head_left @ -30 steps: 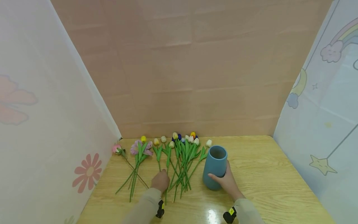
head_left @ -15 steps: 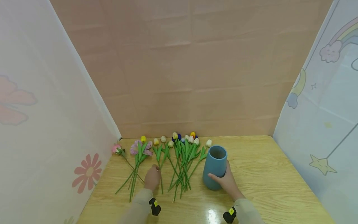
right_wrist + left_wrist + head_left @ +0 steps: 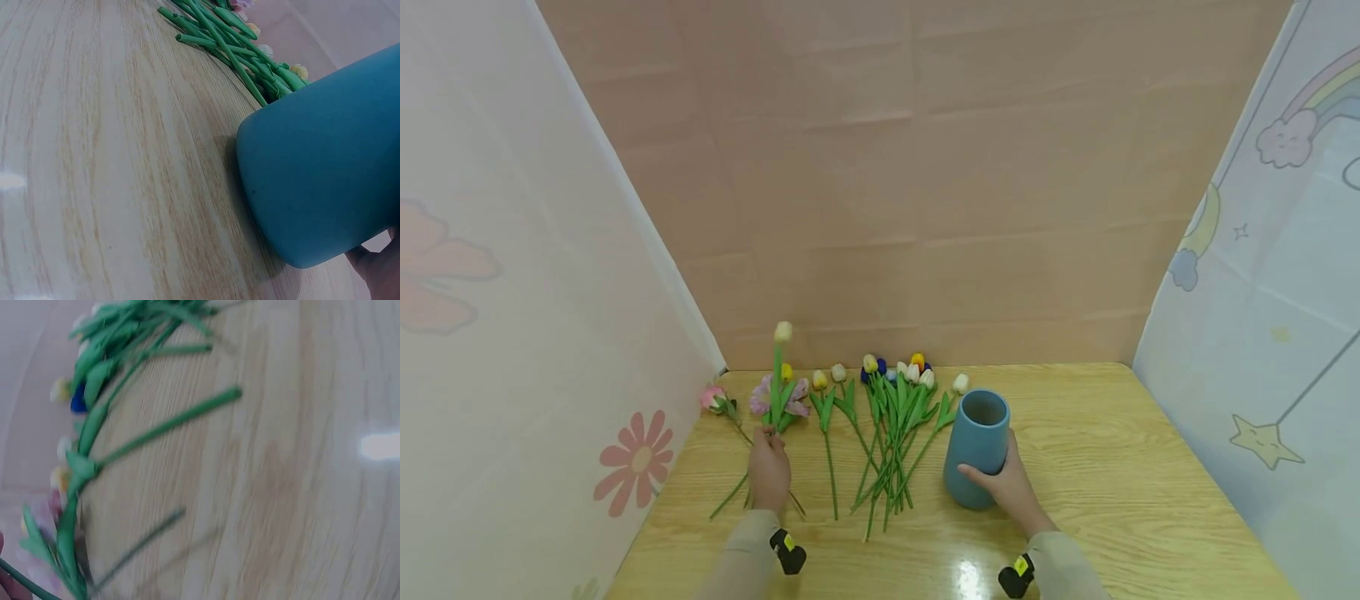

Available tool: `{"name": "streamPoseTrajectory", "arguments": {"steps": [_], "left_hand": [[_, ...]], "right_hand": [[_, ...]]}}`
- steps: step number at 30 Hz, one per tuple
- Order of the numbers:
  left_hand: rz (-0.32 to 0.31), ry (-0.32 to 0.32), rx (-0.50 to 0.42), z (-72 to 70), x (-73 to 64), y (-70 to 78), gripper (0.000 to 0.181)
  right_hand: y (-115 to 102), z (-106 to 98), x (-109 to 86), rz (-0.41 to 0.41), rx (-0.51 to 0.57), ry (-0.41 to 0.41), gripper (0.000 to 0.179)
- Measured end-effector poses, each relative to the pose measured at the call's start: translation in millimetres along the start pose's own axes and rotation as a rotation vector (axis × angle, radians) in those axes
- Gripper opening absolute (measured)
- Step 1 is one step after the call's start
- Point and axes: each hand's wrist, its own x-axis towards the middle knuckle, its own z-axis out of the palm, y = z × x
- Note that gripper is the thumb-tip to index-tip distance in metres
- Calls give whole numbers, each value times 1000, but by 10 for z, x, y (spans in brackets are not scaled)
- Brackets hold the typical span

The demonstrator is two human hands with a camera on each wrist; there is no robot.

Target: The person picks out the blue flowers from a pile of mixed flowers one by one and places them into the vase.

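Note:
In the head view my left hand (image 3: 769,475) pinches the stem of a pale yellow tulip (image 3: 783,332), its bloom raised above the table's back edge. A sliver of that hand shows at the lower left corner of the left wrist view, with a green stem (image 3: 24,579) crossing it. My right hand (image 3: 1006,485) holds the side of a tall blue vase (image 3: 972,454), thumb across its front. The vase stands upright on the table, its mouth facing up. Its lower side fills the right of the right wrist view.
Several tulips (image 3: 891,450) lie in a crossed bunch left of the vase. A single yellow tulip (image 3: 820,381) lies apart from them. Purple flowers (image 3: 762,397) and a pink flower (image 3: 712,398) lie at the left. A brown backdrop (image 3: 917,208) rises behind the wooden table (image 3: 1120,483).
My left hand has moved left and taken up the pale yellow tulip, which lay among the others and now stands raised. The right hand and vase stay put.

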Motion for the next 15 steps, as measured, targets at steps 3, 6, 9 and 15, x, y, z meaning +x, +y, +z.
{"name": "streamPoseTrajectory", "arguments": {"steps": [3,6,9,15], "left_hand": [[-47,48,13,-68,63,-95,24],[-91,41,36,-122,111,-222,25],[-103,-24,83,-163,138,-352,24],[-132,-208,217,-205,160,-509,25]], "right_hand": [[15,-3,6,0,-13,-1,104],[18,2,4,-7,-16,3,104],[-2,9,-10,-17,-10,9,103],[-173,-1,-79,-31,-6,-1,100]]}}
